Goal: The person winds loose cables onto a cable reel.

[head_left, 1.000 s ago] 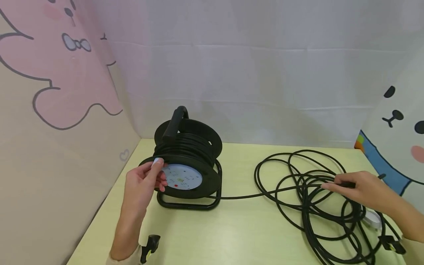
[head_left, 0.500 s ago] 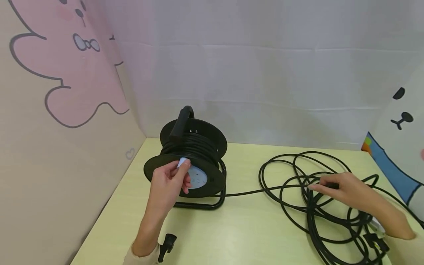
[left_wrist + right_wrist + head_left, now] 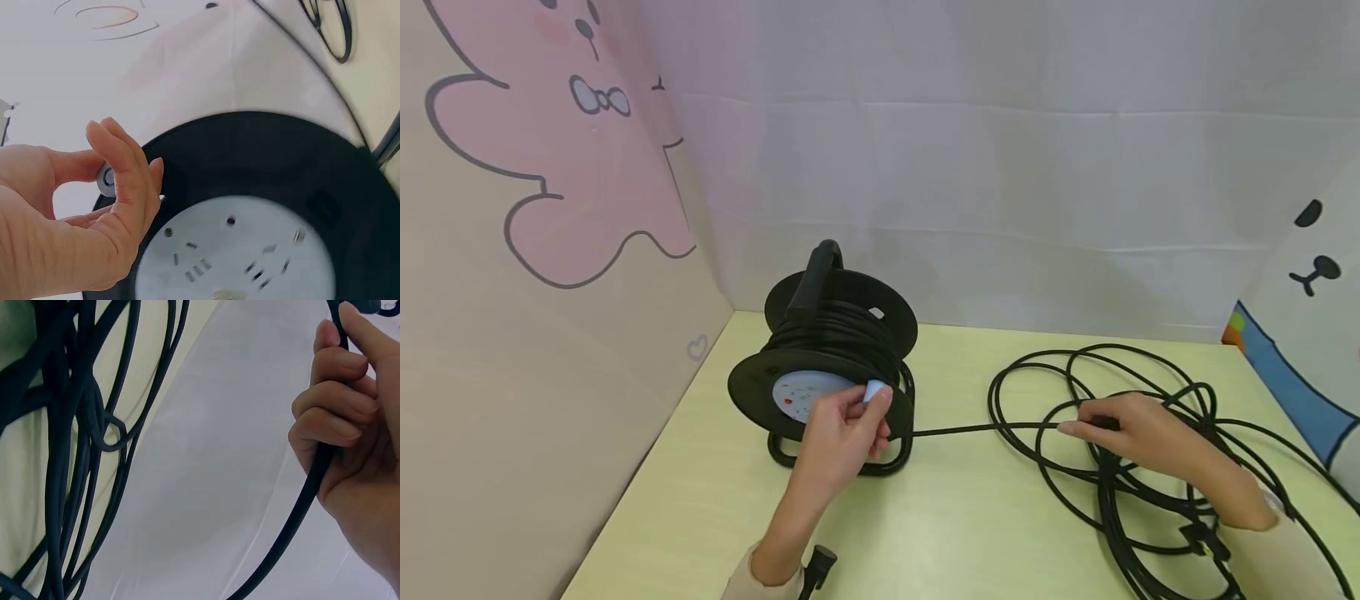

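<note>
Head view: left hand (image 3: 842,433) pinching pale knob (image 3: 875,390) on cable reel (image 3: 827,367), now swung round to reel's right edge. Right hand (image 3: 1138,433) curled round black cable (image 3: 970,430), shifted leftward over loose coils on table (image 3: 925,517).

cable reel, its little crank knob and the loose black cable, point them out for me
cable reel (image 3: 756,392), head view, black front flange left of the socket plate
crank knob (image 3: 874,390), head view, pale knob pinched by the left hand
loose black cable (image 3: 955,431), head view, straight run between reel and right hand

One cable reel (image 3: 826,367), one loose black cable (image 3: 1150,467), two hands: left hand (image 3: 842,433), right hand (image 3: 1138,433).
</note>
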{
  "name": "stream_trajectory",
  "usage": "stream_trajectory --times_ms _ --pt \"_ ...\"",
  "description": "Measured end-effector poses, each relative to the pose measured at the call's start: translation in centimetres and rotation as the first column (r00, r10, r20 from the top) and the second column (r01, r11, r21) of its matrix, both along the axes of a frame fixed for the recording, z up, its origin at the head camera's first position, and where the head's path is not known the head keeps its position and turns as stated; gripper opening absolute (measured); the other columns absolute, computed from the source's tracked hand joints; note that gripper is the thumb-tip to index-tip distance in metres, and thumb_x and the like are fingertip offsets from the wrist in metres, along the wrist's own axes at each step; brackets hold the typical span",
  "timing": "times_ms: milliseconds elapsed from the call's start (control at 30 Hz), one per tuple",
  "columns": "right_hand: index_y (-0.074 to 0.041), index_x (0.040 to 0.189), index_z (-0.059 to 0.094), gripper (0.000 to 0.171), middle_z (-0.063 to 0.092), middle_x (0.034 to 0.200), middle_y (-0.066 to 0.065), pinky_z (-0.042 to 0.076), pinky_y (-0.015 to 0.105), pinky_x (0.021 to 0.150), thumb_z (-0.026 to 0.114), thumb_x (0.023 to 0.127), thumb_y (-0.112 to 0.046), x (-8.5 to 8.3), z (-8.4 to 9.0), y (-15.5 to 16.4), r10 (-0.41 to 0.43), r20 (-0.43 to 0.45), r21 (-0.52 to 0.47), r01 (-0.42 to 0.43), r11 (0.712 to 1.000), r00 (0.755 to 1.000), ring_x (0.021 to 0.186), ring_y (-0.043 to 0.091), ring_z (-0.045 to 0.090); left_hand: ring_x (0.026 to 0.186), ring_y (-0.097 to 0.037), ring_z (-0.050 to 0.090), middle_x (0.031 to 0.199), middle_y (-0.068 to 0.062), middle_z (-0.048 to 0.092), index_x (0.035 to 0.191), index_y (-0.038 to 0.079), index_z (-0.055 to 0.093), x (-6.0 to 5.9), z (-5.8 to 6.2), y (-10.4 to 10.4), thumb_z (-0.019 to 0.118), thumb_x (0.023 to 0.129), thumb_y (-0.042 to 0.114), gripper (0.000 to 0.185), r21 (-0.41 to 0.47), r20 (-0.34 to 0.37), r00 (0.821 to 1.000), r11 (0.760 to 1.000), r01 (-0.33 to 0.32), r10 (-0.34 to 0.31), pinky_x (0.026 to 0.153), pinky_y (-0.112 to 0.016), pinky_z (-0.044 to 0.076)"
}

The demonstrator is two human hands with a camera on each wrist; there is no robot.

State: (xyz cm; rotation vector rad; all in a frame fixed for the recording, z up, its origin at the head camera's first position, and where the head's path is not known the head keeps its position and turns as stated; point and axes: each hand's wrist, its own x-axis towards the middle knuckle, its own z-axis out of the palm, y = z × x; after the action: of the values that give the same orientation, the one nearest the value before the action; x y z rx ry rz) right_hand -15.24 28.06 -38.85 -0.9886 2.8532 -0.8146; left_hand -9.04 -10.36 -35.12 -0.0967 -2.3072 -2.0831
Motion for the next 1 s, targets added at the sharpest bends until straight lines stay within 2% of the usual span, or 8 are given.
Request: stream_trajectory --times_ms 133,300,500,633,800,1000 --pt "-0.032 0.081 0.063 0.02 0.035 0.06 -0.023 0.032 0.02 0.049 0.072 0.098 -0.025 -0.1 -0.2 -1.1 0.031 -0.001 0.0 -0.031 1.0 1.0 0.051 -0.005 0.03 0.051 -0.015 0.057 0.064 -0.009 0.061 0.089 -0.006 0.064 -0.1 -1.3 1.0 0.063 0.104 0.016 0.027 -0.004 0.018 0.999 0.999 0.047 -0.047 0.049 -0.023 0.053" --pt "-0.032 0.083 0.067 0.016 0.042 0.063 -0.025 0.033 0.019 0.05 0.071 0.099 -0.027 -0.3 -0.3 -2.4 0.063 -0.023 0.01 -0.063 0.998 0.998 0.053 -0.005 0.032 0.052 -0.012 0.06 0.063 -0.006 0.063 0.085 -0.003 0.065 -0.3 -3.4 1.6 0.064 0.103 0.018 0.028 -0.057 0.05 0.995 0.995 0.086 -0.083 0.049 -0.025 0.055" --pt "-0.033 0.077 0.058 0.027 0.038 0.064 -0.028 0.032 0.017 0.05 0.075 0.096 -0.024 -0.3 -0.5 -3.8 0.128 -0.139 -0.006 -0.13 0.992 0.982 0.053 -0.009 0.03 0.051 -0.015 0.062 0.063 -0.006 0.065 0.081 -0.002 0.066 -0.4 -6.1 1.2 0.065 0.101 0.018 0.028 -0.111 0.082 0.993 0.99 0.09 -0.081 0.049 -0.024 0.054" --pt "-0.034 0.075 0.056 0.03 0.037 0.064 -0.028 0.031 0.016 0.049 0.075 0.095 -0.024 -0.3 -0.7 -4.5 0.15 -0.161 -0.017 -0.155 0.988 0.975 0.053 -0.01 0.028 0.052 -0.017 0.061 0.062 -0.006 0.065 0.083 -0.003 0.067 -0.3 -7.6 0.3 0.065 0.101 0.016 0.027 -0.123 0.126 0.989 0.988 0.088 -0.072 0.049 -0.025 0.054" --pt "-0.034 0.074 0.056 0.029 0.039 0.063 -0.028 0.031 0.015 0.049 0.075 0.095 -0.028 -0.3 -0.8 -4.9 0.157 -0.17 0.01 -0.158 0.987 0.973 0.052 -0.01 0.03 0.054 -0.014 0.061 0.061 -0.006 0.064 0.084 -0.007 0.066 -0.4 -8.8 -1.1 0.064 0.101 0.015 0.028 -0.158 0.169 0.984 0.983 0.091 -0.064 0.05 -0.027 0.055" --pt "-0.032 0.074 0.06 0.026 0.043 0.063 -0.027 0.031 0.017 0.049 0.075 0.095 -0.032 -0.1 0.2 -4.1 0.118 -0.186 0.057 -0.109 0.992 0.975 0.052 -0.009 0.031 0.056 -0.014 0.062 0.062 -0.005 0.064 0.087 -0.009 0.068 -0.5 -9.4 -2.3 0.063 0.101 0.015 0.028 -0.194 0.216 0.975 0.976 0.096 -0.053 0.052 -0.029 0.057"
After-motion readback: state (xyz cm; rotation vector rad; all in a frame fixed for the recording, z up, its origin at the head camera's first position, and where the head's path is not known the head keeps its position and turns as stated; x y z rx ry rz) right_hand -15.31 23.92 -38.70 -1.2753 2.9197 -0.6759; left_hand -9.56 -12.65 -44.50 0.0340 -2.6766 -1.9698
